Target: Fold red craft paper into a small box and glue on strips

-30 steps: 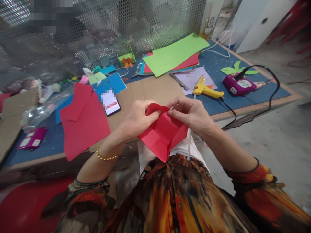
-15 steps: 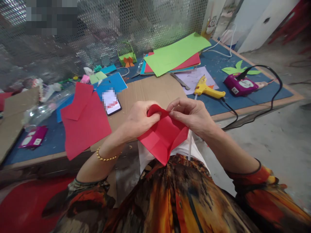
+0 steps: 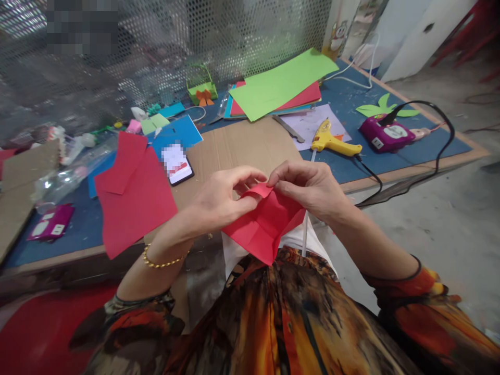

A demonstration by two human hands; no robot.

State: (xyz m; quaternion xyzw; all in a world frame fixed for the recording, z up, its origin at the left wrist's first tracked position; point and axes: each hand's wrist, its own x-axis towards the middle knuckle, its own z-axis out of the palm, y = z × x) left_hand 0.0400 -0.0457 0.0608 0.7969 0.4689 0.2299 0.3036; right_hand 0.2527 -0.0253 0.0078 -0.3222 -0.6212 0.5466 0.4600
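Both hands are busy at the near edge of the table (image 3: 336, 101), and the red paper (image 3: 263, 226) is held up between them, just above the lap. The left hand (image 3: 219, 200) has its side gripped, thumb pressed over the paper and fingers curled behind; the right hand (image 3: 318, 185) pinches the top edge tight between thumb and fingertips.

How far along? The creases are in, I'd say: crisp lines cross the sheet, and it stands in angled walls round a hollow, coming to a point at the bottom. What looks left is the top, where a small flap curls over, not lying flat, and the shape gapes open. Whether any edge is glued, I can't tell from here.

The paper looks matt and fairly stiff, holding its folds nicely. Over on the left lie flat red sheets (image 3: 136, 203), one overlapping the other, beside the phone (image 3: 179, 169). Smooth brown cardboard (image 3: 230, 143) stretches under the working spot. To the right, the glue gun (image 3: 332, 143), glossy yellow plastic, lies partly on the lilac sheet (image 3: 322, 115), near a slim grey blade (image 3: 288, 128). And at the back, a little green basket (image 3: 199, 94) wears an orange bow (image 3: 204, 97).
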